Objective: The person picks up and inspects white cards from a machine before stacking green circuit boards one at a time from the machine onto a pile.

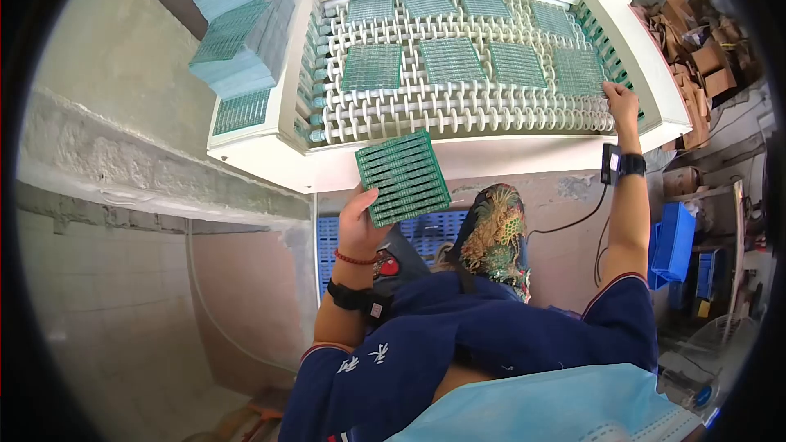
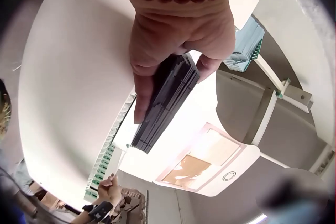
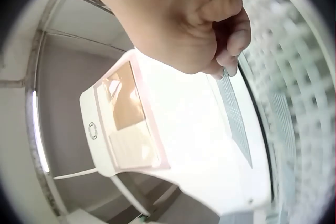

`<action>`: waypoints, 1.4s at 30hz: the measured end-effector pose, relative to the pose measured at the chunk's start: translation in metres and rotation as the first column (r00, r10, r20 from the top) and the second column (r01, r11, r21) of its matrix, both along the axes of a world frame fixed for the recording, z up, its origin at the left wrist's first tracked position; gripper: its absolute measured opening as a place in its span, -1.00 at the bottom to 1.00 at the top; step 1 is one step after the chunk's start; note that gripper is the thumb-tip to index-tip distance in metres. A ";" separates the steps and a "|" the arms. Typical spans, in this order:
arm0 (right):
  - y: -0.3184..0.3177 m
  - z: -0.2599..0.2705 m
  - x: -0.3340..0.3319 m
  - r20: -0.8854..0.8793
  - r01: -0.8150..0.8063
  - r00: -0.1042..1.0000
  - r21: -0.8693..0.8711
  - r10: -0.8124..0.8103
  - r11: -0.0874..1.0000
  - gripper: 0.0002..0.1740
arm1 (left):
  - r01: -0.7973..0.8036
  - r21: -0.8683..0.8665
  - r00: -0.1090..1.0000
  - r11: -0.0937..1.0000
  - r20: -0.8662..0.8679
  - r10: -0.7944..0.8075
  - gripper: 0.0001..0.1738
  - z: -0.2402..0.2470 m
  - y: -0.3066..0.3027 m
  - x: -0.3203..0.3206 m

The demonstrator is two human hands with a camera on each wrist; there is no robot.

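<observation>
A stack of green circuit panels [image 1: 403, 178] is gripped by my left hand [image 1: 360, 221] in front of the machine's near edge; in the left wrist view the stack [image 2: 167, 103] lies between thumb and fingers. At the right end of the roller bed, my right hand [image 1: 622, 105] pinches the near corner of one panel [image 1: 578, 72]. The right wrist view shows that panel [image 3: 234, 119] hanging from the fingertips of my right hand [image 3: 194, 24]. Two rows of similar panels [image 1: 453, 61] lie on the white rollers [image 1: 458, 119].
Stacked panels with bluish sheets [image 1: 246, 33] stand on the machine's left edge. The white frame [image 1: 282, 165] borders the rollers. Cardboard scraps [image 1: 708, 65] and blue bins [image 1: 673, 245] are at the right. A blue crate [image 1: 327, 254] lies below, near the legs.
</observation>
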State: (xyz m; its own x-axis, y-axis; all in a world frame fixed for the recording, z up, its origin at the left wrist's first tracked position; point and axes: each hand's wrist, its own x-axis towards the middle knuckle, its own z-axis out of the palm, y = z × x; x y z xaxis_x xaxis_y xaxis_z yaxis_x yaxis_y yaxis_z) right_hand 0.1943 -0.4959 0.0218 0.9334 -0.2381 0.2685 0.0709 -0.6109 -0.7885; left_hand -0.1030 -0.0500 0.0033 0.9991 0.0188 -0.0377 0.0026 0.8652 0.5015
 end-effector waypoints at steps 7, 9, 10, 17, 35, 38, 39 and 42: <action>0.057 0.006 -0.031 0.120 -0.092 0.982 -0.388 0.149 0.917 -0.71 | -0.042 0.125 0.994 0.991 -0.097 0.055 -0.55 -0.003 -0.006 -0.006; 0.111 0.015 -0.071 0.019 -0.362 0.928 -0.189 0.372 0.913 -0.75 | -0.039 0.145 0.995 0.989 -0.090 0.053 -0.56 -0.006 -0.005 -0.007; 0.137 0.014 -0.094 -0.078 -0.468 0.881 0.000 0.467 0.884 -0.75 | -0.036 0.156 0.995 0.987 -0.082 0.049 -0.57 -0.007 -0.005 -0.005; 0.240 0.002 -0.187 -0.349 -0.555 0.408 0.639 0.844 0.532 -0.77 | -0.014 0.201 0.998 0.979 -0.050 0.024 -0.59 -0.014 0.002 -0.006; 0.294 0.012 -0.121 -0.116 -0.501 0.849 0.131 0.515 0.855 -0.65 | 0.000 -0.026 0.999 1.000 -0.033 -0.001 -0.42 -0.030 0.031 -0.051; 0.249 0.001 -0.103 -0.164 -0.434 0.880 0.107 0.446 0.895 -0.65 | -0.004 0.038 0.998 0.999 -0.065 0.006 -0.42 -0.033 0.033 -0.047; 0.240 0.002 -0.100 -0.184 -0.416 0.887 0.082 0.424 0.905 -0.65 | 0.019 -0.030 0.999 0.999 -0.026 -0.020 -0.50 -0.033 0.033 -0.045; 0.218 0.003 -0.112 0.012 -0.259 0.965 -0.101 0.261 0.961 -0.64 | 0.010 0.009 0.999 1.000 -0.037 -0.009 -0.55 -0.025 0.024 -0.035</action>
State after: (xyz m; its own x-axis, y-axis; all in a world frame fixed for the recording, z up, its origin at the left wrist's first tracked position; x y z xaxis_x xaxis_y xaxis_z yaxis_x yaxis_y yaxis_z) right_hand 0.0819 -0.2776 0.0245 0.9523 0.0405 0.3024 0.2566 -0.6425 -0.7220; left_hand -0.1382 -0.0259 -0.0214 0.9972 0.0100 -0.0741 0.0292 0.8602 0.5091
